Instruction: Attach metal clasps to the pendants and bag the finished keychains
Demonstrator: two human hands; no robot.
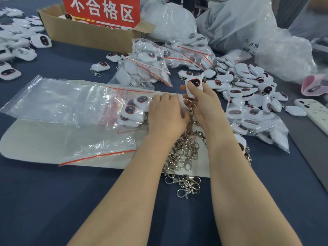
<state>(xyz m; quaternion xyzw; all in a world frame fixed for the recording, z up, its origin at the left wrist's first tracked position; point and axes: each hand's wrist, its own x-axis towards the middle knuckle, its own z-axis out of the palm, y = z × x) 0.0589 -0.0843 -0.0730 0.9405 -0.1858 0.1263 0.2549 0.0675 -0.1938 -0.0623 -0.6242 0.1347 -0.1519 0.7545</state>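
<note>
My right hand (204, 105) grips a white pendant (195, 87) with a dark red-rimmed face, thumb on its front; a metal clasp (192, 110) hangs below it between my hands. My left hand (166, 114) is curled at the mouth of a clear zip bag (99, 105) that holds several white pendants (132, 110); what its fingers hold is hidden. A heap of loose metal clasps (184, 157) lies on a pale board (44, 139) just under my wrists.
Loose pendants (248, 84) are piled at the right beside filled zip bags (150, 61). A cardboard box (85, 32) with a red sign stands at the back. Large plastic sacks (248, 23) are behind. A phone (314, 110) lies at the right edge.
</note>
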